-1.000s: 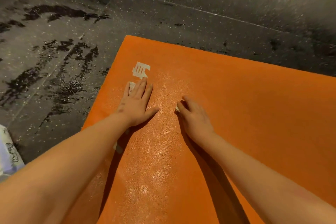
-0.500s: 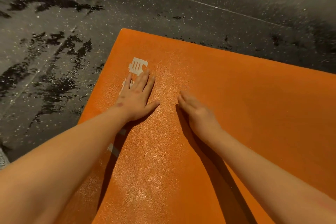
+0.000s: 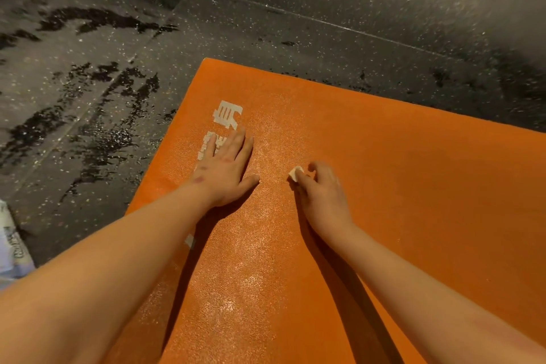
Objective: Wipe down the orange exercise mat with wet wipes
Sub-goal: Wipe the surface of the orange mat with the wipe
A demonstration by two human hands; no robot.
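- Head view: orange mat (image 3: 384, 201) lies flat on dark speckled floor (image 3: 266, 23), wet patches at L.
- Left hand (image 3: 226, 170) flat, fingers straight, pressing mat over white logo (image 3: 226, 113).
- Right hand (image 3: 322, 192) fingers curled, pinching small white wipe (image 3: 295, 173) against mat.

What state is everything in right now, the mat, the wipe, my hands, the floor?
Mat: flat on the floor, shiny strip between the arms.
Wipe: bunched small, pinched against the mat.
Left hand: flat, fingers straight, on the mat.
Right hand: fingers curled on the wipe.
Floor: dark wet-looking patches left of the mat.
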